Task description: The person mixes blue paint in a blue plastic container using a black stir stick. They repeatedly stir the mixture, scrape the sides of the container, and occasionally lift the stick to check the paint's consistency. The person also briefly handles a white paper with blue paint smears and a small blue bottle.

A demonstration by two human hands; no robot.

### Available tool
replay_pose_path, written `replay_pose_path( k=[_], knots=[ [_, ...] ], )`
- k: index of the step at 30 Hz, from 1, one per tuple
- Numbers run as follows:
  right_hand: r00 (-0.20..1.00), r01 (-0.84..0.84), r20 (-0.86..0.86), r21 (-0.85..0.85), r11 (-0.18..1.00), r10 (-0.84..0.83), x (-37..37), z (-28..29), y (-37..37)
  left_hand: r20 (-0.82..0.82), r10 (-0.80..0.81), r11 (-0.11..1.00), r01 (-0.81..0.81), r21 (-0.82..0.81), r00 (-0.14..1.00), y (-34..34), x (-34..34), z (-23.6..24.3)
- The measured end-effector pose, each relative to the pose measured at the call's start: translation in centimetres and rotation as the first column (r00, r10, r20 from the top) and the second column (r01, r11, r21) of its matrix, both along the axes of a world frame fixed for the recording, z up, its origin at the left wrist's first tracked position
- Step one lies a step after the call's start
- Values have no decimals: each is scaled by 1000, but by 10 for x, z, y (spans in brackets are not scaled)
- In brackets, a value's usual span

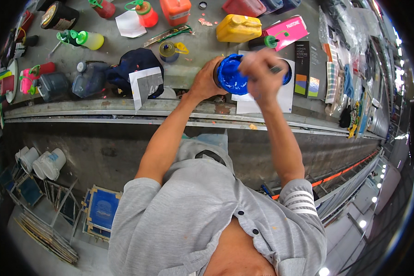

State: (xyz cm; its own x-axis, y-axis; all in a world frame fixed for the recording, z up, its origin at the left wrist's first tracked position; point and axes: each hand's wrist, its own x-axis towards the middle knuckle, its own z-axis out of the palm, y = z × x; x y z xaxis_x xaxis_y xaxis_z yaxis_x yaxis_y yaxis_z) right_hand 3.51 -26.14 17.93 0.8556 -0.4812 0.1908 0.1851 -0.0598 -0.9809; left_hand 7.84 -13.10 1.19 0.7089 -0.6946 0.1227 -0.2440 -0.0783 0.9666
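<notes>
My left hand (pixel 205 80) is wrapped round the left side of a round tub of bright blue ink or paint (pixel 232 80). The blue inside looks thick and glossy. Over the tub's right side is my right hand (pixel 264 76), slightly blurred, with its fingers closed. The dark end of a tool handle (pixel 275 70) sticks out of that fist; the rest of the tool is hidden. Just right of the fist shows part of a round, blue-smeared lid or container (pixel 288 74). White paper (pixel 285 101) lies beneath these things on the table.
Beyond the tub stand a yellow jug (pixel 238 28), a pink box (pixel 287 33) and a green-capped bottle (pixel 271 41). A small bottle with a yellow cap (pixel 169 50) is left of my left hand, near a dark cloth (pixel 129 64). Swatch cards (pixel 301 69) lie right. The metal table edge (pixel 207 118) runs below.
</notes>
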Motion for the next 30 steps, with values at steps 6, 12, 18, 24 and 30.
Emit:
replay_pose_path(
  k=[6, 12, 18, 24, 30],
  knots=[
    [998, -10, -65, 200, 980, 23, 2, 38, -28, 29, -11, 1000, 11, -5, 1000, -1, -6, 8],
    [917, -286, -274, 52, 957, 289, -8, 34, -45, 33, -30, 999, 31, -12, 999, 4, 2, 2],
    [916, -371, -179, -42, 928, 359, -4, 10, -37, -14, -90, 994, 91, 59, 996, 3, 2, 7],
    [980, -197, -19, -78, 977, 196, 9, 13, -35, -48, -94, 994, 92, -58, 994, 2, -1, -5],
    [952, -260, -122, 173, 950, 282, -1, 37, -56, -64, -118, 993, 116, -35, 991, 5, 1, 0]
  ],
)
